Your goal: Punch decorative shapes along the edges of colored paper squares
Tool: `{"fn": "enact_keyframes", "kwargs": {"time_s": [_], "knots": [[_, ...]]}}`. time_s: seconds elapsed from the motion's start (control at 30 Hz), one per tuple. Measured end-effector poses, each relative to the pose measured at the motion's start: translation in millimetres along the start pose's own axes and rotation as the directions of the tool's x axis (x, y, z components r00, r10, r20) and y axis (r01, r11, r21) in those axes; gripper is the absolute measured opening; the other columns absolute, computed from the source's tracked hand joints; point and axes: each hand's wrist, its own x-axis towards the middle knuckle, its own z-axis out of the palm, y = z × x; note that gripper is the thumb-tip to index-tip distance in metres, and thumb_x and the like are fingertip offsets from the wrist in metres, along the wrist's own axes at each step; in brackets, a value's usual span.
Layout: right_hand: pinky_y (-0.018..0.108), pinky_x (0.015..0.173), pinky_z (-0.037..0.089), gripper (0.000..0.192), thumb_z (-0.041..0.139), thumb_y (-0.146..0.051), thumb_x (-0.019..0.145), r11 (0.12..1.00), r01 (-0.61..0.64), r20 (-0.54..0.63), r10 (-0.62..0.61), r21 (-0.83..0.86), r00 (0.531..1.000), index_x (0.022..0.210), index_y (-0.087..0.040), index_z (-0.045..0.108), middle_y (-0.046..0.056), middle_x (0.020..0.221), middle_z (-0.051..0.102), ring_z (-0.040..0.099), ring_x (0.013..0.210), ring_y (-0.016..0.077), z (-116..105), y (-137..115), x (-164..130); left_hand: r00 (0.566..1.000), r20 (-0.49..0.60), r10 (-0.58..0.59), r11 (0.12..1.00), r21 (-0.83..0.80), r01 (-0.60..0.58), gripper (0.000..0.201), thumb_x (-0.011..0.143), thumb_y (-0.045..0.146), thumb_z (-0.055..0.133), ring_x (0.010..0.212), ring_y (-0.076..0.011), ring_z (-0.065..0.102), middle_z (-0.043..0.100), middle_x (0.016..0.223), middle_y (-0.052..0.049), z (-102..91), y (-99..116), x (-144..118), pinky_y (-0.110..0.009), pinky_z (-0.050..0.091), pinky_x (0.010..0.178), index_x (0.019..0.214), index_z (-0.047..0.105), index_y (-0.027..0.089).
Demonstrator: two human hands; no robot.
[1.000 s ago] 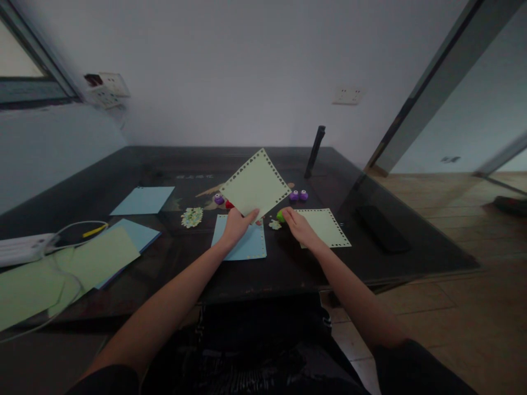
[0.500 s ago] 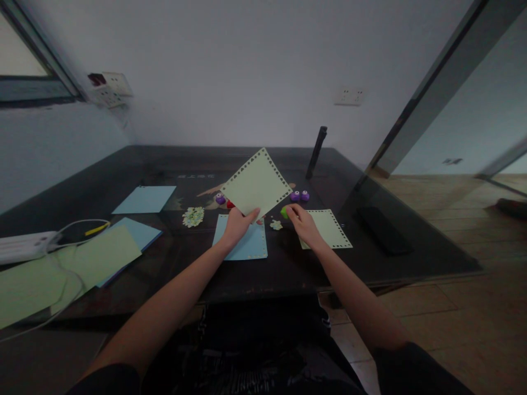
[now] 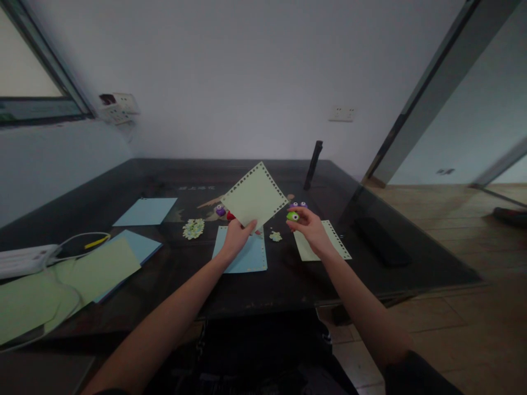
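Observation:
My left hand (image 3: 239, 235) is closed on the lower corner of a pale green sheet of paper (image 3: 256, 195), held up at a slant with small punched holes along its upper edges. Between the thumb and fingers of my right hand (image 3: 310, 230) is a small green paper punch (image 3: 292, 216) with an eye-like dot, just right of the sheet. Under my left hand lies a blue sheet (image 3: 247, 258) with holes along its edges. Another punched pale green sheet (image 3: 304, 249) lies beneath my right hand. Purple punches (image 3: 220, 210) and a red one (image 3: 230, 216) stand behind, partly hidden.
Paper cut-outs lie in a larger pile (image 3: 193, 229) and a smaller one (image 3: 275, 236). Green sheets (image 3: 99, 266), blue paper (image 3: 148, 211), a white power strip (image 3: 24, 262) and its cable are at left. A black upright stand (image 3: 313, 164) and a dark flat object (image 3: 382, 241) are at right.
My right hand has turned, so the green punch and its eye-like dot show more fully. My left hand keeps hold of the sheet. The whole view has shifted slightly.

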Motion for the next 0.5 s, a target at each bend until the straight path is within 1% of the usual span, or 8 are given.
{"fn": "enact_keyframes", "kwargs": {"time_s": [0.1, 0.17, 0.23, 0.3, 0.37, 0.43, 0.5], "knots": [[0.029, 0.058, 0.049, 0.044, 0.075, -0.037, 0.062, 0.999, -0.001, -0.024, 0.0, -0.035, 1.0, 0.1, -0.02, 0.059, 0.002, 0.085, 0.064, 0.058, 0.063, 0.013, -15, -4, 15, 1.0, 0.008, -0.002, 1.0, 0.015, 0.002, 0.025, 0.075, 0.034, 0.058, 0.061, -0.0195, 0.064, 0.069, 0.061, -0.007, 0.2, 3, -1, -0.027, 0.047, 0.06, 0.071, 0.067, 0.011], [0.029, 0.058, 0.049, 0.045, 0.073, -0.038, 0.063, 0.997, -0.015, -0.044, 0.012, -0.08, 0.999, 0.1, -0.02, 0.056, 0.003, 0.086, 0.065, 0.06, 0.063, 0.014, -28, -1, 29, 1.0, 0.018, -0.003, 1.0, 0.021, 0.003, 0.026, 0.075, 0.034, 0.058, 0.061, -0.0192, 0.064, 0.069, 0.061, -0.008, 0.4, 5, -2, -0.026, 0.047, 0.06, 0.067, 0.066, 0.011], [0.03, 0.059, 0.049, 0.041, 0.071, -0.04, 0.064, 0.986, -0.032, -0.059, 0.022, -0.165, 0.998, 0.095, -0.019, 0.055, 0.005, 0.087, 0.065, 0.062, 0.067, 0.0164, -41, 7, 45, 0.999, 0.032, -0.005, 1.0, 0.028, 0.004, 0.026, 0.075, 0.034, 0.057, 0.06, -0.0187, 0.063, 0.069, 0.06, -0.007, 0.5, 6, -3, -0.026, 0.047, 0.06, 0.065, 0.066, 0.012], [0.032, 0.062, 0.049, 0.036, 0.069, -0.04, 0.066, 0.957, -0.009, -0.085, -0.017, -0.291, 0.996, 0.091, -0.019, 0.056, 0.007, 0.089, 0.066, 0.062, 0.07, 0.0177, -54, 19, 61, 0.999, 0.042, -0.006, 0.999, 0.038, 0.004, 0.026, 0.075, 0.034, 0.056, 0.058, -0.0184, 0.062, 0.068, 0.058, -0.006, 0.7, 7, -4, -0.026, 0.046, 0.058, 0.065, 0.066, 0.012], [0.033, 0.068, 0.048, 0.028, 0.068, -0.036, 0.068, 0.884, 0.033, -0.045, -0.06, -0.466, 0.997, 0.087, -0.017, 0.06, 0.007, 0.086, 0.067, 0.062, 0.074, 0.0185, -63, 33, 72, 0.999, 0.052, -0.009, 0.999, 0.045, 0.007, 0.025, 0.075, 0.034, 0.057, 0.058, -0.0185, 0.063, 0.067, 0.057, -0.006, 1.0, 7, -4, -0.026, 0.046, 0.058, 0.067, 0.066, 0.012], [0.032, 0.07, 0.046, 0.021, 0.067, -0.032, 0.069, 0.787, 0.031, 0.001, -0.039, -0.616, 0.999, 0.083, -0.017, 0.063, 0.007, 0.083, 0.067, 0.061, 0.073, 0.0186, -69, 45, 80, 0.998, 0.06, -0.017, 0.999, 0.042, 0.015, 0.025, 0.074, 0.035, 0.058, 0.058, -0.0191, 0.063, 0.068, 0.058, -0.006, 1.6, 6, -5, -0.026, 0.046, 0.058, 0.072, 0.066, 0.011], [0.03, 0.069, 0.044, 0.018, 0.066, -0.029, 0.071, 0.693, 0.04, 0.057, 0.001, -0.72, 0.998, 0.083, -0.016, 0.065, 0.006, 0.08, 0.067, 0.06, 0.071, 0.0182, -72, 54, 84, 0.998, 0.065, -0.024, 0.999, 0.035, 0.022, 0.026, 0.074, 0.035, 0.059, 0.059, -0.0197, 0.064, 0.069, 0.061, -0.006, 2.3, 5, -6, -0.027, 0.047, 0.059, 0.077, 0.066, 0.011]]}}
